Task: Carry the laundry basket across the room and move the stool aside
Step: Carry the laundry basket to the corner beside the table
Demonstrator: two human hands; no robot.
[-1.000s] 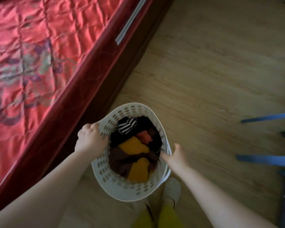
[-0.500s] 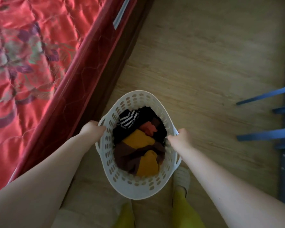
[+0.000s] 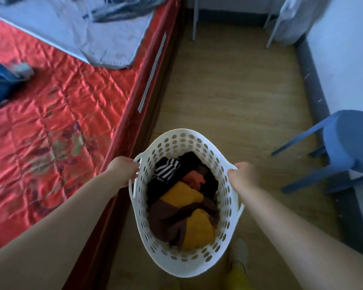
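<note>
The view lifts and the blue stool (image 3: 348,143) now shows whole on the right by the wall, while the left hand (image 3: 123,170) and right hand (image 3: 242,174) grip the white laundry basket (image 3: 184,262) by its rim beside the bed (image 3: 57,126), so the carry is under way.

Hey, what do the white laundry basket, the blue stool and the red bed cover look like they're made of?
Laundry basket: white moulded plastic, judging by the rows of oval holes and smooth rim. Blue stool: probably matte plastic, one-piece seat and legs. Red bed cover: glossy, satin-like quilted fabric with stitched squares and sheen.
</note>
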